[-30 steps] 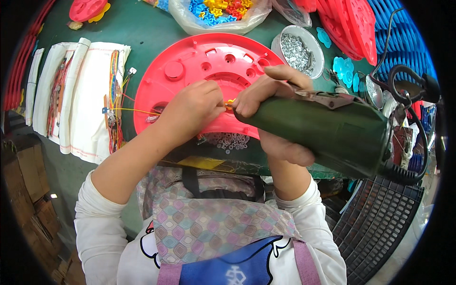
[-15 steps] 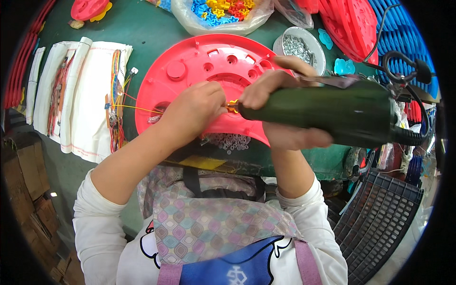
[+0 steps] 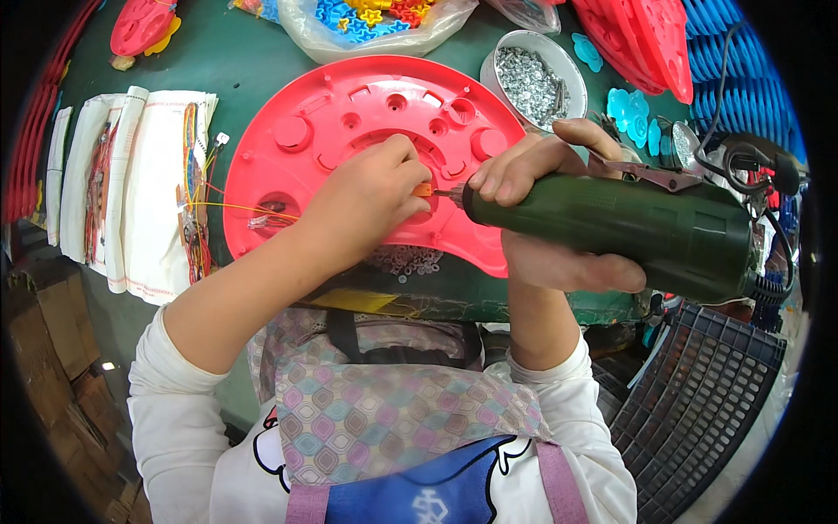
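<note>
My left hand [image 3: 371, 188] is closed in a pinch on a small orange plastic piece [image 3: 422, 189], held over a red curved plastic panel [image 3: 284, 179]. Wrapped in my right hand [image 3: 528, 166] is a dark green electric screwdriver [image 3: 620, 218], lying nearly level. Its bit points left and meets the orange piece, or comes very close to it. The panel has round bosses, holes and slots. Thin yellow and red wires [image 3: 240, 206] run onto its left side, next to a dark round opening. The left fingers hide most of the orange piece.
A white bowl of screws [image 3: 532, 83] stands behind my right hand. At the back is a plastic bag [image 3: 305, 35] of coloured star pieces. White cloth with wire bundles [image 3: 157, 192] lies left. Small white rings [image 3: 406, 260] lie by the panel's near edge; blue parts [image 3: 628, 113] sit right.
The whole view has shifted a little. Relative to the panel, the screwdriver has moved slightly right and nearer. More of the orange piece and the bit shows between my hands.
</note>
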A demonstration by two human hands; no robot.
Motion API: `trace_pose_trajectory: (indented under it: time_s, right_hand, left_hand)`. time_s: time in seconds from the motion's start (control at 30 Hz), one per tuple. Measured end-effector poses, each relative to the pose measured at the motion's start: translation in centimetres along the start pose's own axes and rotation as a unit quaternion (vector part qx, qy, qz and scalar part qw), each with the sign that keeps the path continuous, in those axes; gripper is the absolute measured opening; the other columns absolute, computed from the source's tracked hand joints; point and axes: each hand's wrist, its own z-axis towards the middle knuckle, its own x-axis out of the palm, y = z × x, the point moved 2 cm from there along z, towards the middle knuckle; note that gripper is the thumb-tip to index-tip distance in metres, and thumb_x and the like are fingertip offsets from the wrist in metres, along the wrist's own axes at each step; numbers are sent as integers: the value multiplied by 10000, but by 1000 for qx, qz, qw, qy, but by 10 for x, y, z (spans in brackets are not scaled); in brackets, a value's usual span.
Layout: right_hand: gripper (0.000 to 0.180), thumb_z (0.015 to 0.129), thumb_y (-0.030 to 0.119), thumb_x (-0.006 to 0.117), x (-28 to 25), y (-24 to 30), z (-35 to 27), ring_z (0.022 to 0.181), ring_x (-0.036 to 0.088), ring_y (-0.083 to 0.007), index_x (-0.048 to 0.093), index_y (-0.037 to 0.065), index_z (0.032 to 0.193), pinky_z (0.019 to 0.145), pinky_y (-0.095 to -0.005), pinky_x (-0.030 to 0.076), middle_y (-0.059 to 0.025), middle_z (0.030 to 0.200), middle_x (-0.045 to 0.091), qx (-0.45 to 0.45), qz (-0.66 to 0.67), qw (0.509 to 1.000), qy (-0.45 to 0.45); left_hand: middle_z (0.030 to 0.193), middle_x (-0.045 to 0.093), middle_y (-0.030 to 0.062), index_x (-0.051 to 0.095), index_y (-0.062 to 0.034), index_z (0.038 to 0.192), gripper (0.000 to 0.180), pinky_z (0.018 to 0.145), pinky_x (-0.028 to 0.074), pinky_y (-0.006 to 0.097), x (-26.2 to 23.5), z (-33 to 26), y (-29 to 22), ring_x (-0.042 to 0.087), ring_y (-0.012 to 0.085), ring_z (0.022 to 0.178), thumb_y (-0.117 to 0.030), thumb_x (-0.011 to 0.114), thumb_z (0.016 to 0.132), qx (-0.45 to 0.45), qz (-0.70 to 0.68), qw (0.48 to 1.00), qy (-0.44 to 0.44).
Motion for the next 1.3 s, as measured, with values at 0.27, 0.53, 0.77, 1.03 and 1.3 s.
trace_pose_trajectory:
  time_s: [0.27, 0.53, 0.77, 1.03, 1.3]
  right_hand:
    - [1255, 717, 1017, 439, 4, 4, 2, 700, 625, -272, 406, -33, 1404, 673, -442, 589, -143, 793, 620, -1, 28, 1000, -1]
    - [1263, 705, 1024, 439, 4, 4, -1, 688, 625, -275, 409, -31, 1398, 671, -433, 588, -138, 781, 618, -2, -5, 1000, -3]
    - [1256, 708, 1017, 456, 4, 7, -2, 697, 625, -273, 395, -26, 1403, 677, -432, 584, -137, 790, 623, -6, 14, 1000, -14]
    - [1247, 709, 992, 518, 0, 0, -8, 717, 646, -287, 406, -55, 1379, 702, -440, 591, -160, 822, 650, 22, -17, 999, -22]
    - [1162, 680, 945, 620, -10, -12, 1, 775, 689, -226, 477, -50, 1262, 699, -354, 593, -161, 895, 680, 90, -82, 990, 67]
  left_hand:
    - [917, 565, 104, 701, -21, 948, 192, 746, 533, 385, -3, 2, 1, 630, 279, 860, -19, 799, 782, 34, -5, 999, -6]
    - [882, 569, 92, 725, -19, 913, 140, 738, 522, 389, -5, 7, -3, 623, 267, 827, -47, 794, 795, -18, -28, 999, 19]
    - [868, 569, 91, 728, -24, 901, 152, 749, 522, 395, -4, 6, -2, 620, 270, 845, -68, 807, 779, 11, 2, 1000, 10]
    - [898, 573, 104, 719, -24, 939, 192, 768, 522, 417, 3, 2, 5, 614, 297, 868, -72, 808, 776, 17, 55, 998, 1]
    - [916, 588, 85, 746, -52, 898, 117, 804, 538, 411, 2, 2, 5, 610, 285, 919, -134, 775, 820, -12, 70, 997, 24]
